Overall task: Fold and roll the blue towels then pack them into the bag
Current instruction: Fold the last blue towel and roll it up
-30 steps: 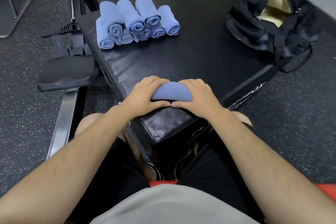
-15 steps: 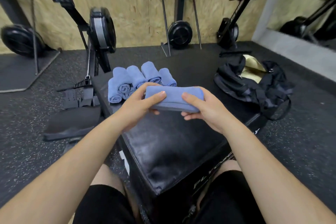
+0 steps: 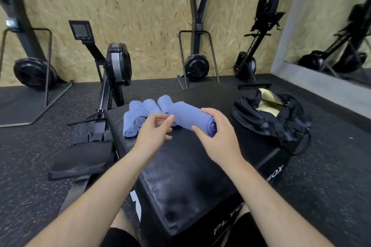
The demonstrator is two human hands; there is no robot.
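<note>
A rolled blue towel hangs just above the black padded box. My right hand grips its right end, thumb below and fingers over the top. My left hand is at the roll's left end with loosely curled fingers that hold nothing. Behind my left hand, a pile of several rolled blue towels lies on the box's far left part. The black bag sits on the box's right corner, open, showing a tan lining.
A rowing machine and its rail with a black seat stand close to the box on the left. More gym machines line the wooden wall. Dark speckled floor surrounds the box.
The roll has gone up off the near edge and forward toward the pile. My left hand has let go of it; only my right hand holds it now. The view has tilted up.
</note>
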